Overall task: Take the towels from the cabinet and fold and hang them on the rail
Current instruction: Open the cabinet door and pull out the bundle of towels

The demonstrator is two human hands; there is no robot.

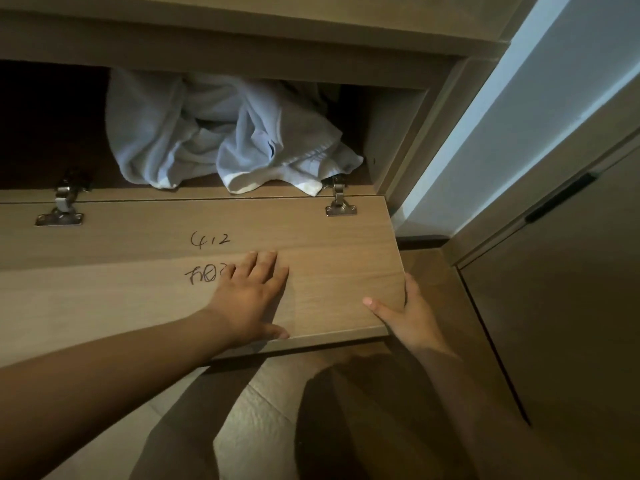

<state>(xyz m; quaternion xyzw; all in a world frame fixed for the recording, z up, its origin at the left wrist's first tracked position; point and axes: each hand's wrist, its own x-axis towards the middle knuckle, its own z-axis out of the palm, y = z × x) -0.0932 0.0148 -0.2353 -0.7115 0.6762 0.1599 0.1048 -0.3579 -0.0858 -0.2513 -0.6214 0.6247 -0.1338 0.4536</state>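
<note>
The wooden cabinet door [329, 244] is folded down flat toward me on two metal hinges, with handwriting on its inner face. Inside the cabinet [242, 43] lies a crumpled heap of pale blue and white towels [207, 133], with corners spilling over the sill. My left hand [251, 296] lies flat on the door's inner face, fingers straight. My right hand [408, 315] grips the door's near right corner, thumb on top and fingers wrapped around the side edge. No rail is in view.
A pale wall strip [502, 133] and another wooden door with a dark handle [561, 199] stand to the right. Stone-look floor tiles [263, 420] lie below the open door. The cabinet's left interior is dark.
</note>
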